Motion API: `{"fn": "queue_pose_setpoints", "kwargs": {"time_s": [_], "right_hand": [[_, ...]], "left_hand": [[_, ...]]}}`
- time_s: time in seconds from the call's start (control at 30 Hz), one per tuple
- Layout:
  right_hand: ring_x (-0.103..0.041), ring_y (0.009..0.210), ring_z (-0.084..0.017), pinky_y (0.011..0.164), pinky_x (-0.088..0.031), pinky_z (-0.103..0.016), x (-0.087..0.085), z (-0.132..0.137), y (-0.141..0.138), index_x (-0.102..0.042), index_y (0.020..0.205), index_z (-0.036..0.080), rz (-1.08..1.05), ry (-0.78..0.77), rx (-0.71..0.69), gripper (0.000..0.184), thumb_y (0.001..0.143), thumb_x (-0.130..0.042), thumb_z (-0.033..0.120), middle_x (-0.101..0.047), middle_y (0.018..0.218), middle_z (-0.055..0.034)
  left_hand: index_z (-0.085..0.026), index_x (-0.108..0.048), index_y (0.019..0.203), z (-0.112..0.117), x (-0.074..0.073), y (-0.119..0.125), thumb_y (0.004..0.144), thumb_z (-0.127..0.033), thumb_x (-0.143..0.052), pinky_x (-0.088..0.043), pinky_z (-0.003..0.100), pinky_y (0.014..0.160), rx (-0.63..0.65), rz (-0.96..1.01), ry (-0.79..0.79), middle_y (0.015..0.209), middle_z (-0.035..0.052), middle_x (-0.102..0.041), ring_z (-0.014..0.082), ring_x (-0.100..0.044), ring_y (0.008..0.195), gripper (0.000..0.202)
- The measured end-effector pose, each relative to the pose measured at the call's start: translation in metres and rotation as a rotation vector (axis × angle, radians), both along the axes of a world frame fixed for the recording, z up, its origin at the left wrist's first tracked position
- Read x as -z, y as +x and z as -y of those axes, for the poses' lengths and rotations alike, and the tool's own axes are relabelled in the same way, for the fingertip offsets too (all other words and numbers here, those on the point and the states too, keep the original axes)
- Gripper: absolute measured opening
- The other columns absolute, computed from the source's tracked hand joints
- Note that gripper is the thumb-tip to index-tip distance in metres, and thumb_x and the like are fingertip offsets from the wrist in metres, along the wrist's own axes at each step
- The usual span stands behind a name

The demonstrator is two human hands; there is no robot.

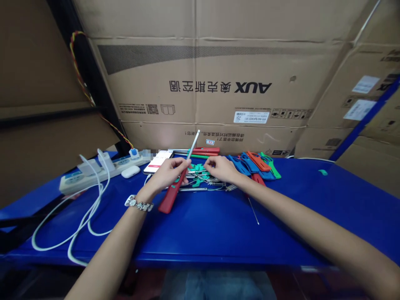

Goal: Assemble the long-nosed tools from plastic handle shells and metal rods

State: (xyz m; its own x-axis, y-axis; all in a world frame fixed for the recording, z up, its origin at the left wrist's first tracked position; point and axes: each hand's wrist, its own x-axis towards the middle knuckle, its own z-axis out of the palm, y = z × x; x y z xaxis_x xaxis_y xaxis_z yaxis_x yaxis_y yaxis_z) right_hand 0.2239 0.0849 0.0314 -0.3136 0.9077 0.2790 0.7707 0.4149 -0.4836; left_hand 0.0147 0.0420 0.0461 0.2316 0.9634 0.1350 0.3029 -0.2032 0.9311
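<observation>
My left hand (171, 171) is closed around a red long-necked lighter (169, 199), whose slim metal tube (194, 143) points up and away. Part of the red body is hidden behind my fingers. My right hand (221, 168) hovers over the middle of the table, thumb and fingertips pinched together; whatever may be between them is too small to make out. Between and beneath the hands lies a heap of small green plastic parts (200, 176), with thin wires and metal pieces (215, 181) beside it. A loose metal tube (195, 189) lies in front of the heap.
Blue, orange and green handle shells (258, 162) are piled right of my right hand. Behind the heap lie red lighters (208, 151). A phone (158, 161), a white earbud case (130, 171) and a power strip (93, 177) with looping cables occupy the left. A screwdriver (253, 212) lies front right; cardboard (200, 62) stands behind.
</observation>
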Motion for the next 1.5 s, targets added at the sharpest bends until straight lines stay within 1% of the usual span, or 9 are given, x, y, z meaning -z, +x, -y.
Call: {"fn": "queue_pose_setpoints", "kwargs": {"time_s": [0.1,0.23,0.47,0.6,0.7,0.9,1.07,1.3,1.5], "right_hand": [[-0.062,0.098,-0.025,0.079,-0.043,-0.034,-0.004,-0.02,-0.018,-0.074,0.088,0.023,0.137,0.038,0.011,0.018,0.084,-0.062,0.036,-0.073,0.1,-0.0063],[-0.06,0.104,-0.033,0.09,-0.041,-0.042,0.003,-0.034,-0.037,-0.073,0.072,0.018,0.149,0.006,0.006,0.015,0.072,-0.077,0.032,-0.072,0.095,-0.0125],[-0.066,0.091,-0.021,0.082,-0.047,-0.032,0.008,-0.029,-0.029,-0.072,0.088,0.017,-0.067,0.001,-0.041,0.01,0.08,-0.068,0.02,-0.074,0.093,-0.0057],[-0.064,0.077,-0.016,0.069,-0.046,-0.026,0.011,-0.016,-0.012,-0.07,0.091,0.015,-0.313,0.024,-0.168,0.014,0.085,-0.058,0.019,-0.071,0.085,-0.0034],[-0.053,0.059,-0.012,0.056,-0.039,-0.024,0.018,-0.004,0.004,-0.067,0.082,0.015,-0.51,-0.045,-0.242,0.019,0.086,-0.056,0.03,-0.062,0.066,0.0009],[-0.054,0.057,-0.011,0.054,-0.039,-0.023,0.027,0.019,0.032,-0.059,0.088,0.019,-1.052,-0.331,-0.161,0.035,0.07,-0.073,0.046,-0.064,0.066,0.0023],[-0.052,0.057,-0.01,0.056,-0.039,-0.023,0.021,0.024,0.043,-0.06,0.077,0.018,-1.28,-0.33,-0.124,0.04,0.063,-0.08,0.05,-0.059,0.061,0.0029],[-0.045,0.052,-0.008,0.052,-0.034,-0.023,0.021,0.026,0.037,-0.056,0.068,0.019,-1.213,-0.255,-0.145,0.045,0.065,-0.079,0.057,-0.054,0.055,0.0048],[-0.039,0.045,-0.007,0.048,-0.028,-0.022,0.016,0.031,0.037,-0.054,0.065,0.018,-1.072,-0.272,-0.118,0.047,0.061,-0.081,0.057,-0.05,0.048,0.0071]], "left_hand": [[-0.017,-0.055,0.073,-0.003,0.004,-0.007,0.082,-0.062,-0.059,-0.044,0.023,0.044,-0.037,-0.155,0.066,0.061,-0.0016,-0.058,0.0154,-0.061,0.048,0.046],[-0.017,-0.055,0.07,-0.006,0.013,-0.012,0.09,-0.053,-0.05,-0.04,0.022,0.045,-0.052,-0.358,0.207,0.061,-0.0012,-0.056,0.0138,-0.058,0.048,0.042],[-0.017,-0.061,0.073,-0.005,0.016,-0.008,0.094,-0.048,-0.047,-0.031,0.024,0.049,-0.038,-0.575,0.395,0.062,0.0001,-0.056,0.0135,-0.051,0.052,0.04],[-0.017,-0.064,0.076,-0.005,0.016,-0.006,0.096,-0.05,-0.045,-0.031,0.024,0.051,0.032,-0.584,0.404,0.064,0.0004,-0.057,0.0134,-0.048,0.054,0.043],[-0.017,-0.064,0.076,-0.004,0.017,-0.004,0.096,-0.049,-0.044,-0.032,0.023,0.052,0.094,-0.551,0.39,0.064,0.0,-0.056,0.0131,-0.047,0.056,0.043],[-0.015,-0.062,0.072,0.002,0.015,-0.001,0.092,-0.05,-0.051,-0.033,0.021,0.047,0.253,-0.479,0.226,0.06,-0.0018,-0.05,0.0105,-0.045,0.049,0.041],[-0.016,-0.058,0.069,0.006,0.012,0.001,0.091,-0.051,-0.053,-0.034,0.021,0.044,0.297,-0.431,0.144,0.06,-0.0019,-0.05,0.0105,-0.047,0.047,0.042],[-0.016,-0.05,0.064,0.007,0.015,0.0,0.095,-0.047,-0.048,-0.028,0.023,0.049,0.309,-0.477,0.231,0.057,-0.0034,-0.041,0.0099,-0.041,0.05,0.044],[-0.017,-0.054,0.065,0.01,0.016,0.005,0.096,-0.039,-0.047,-0.027,0.027,0.055,0.268,-0.631,0.452,0.061,-0.0001,-0.051,0.0125,-0.041,0.056,0.04]]}}
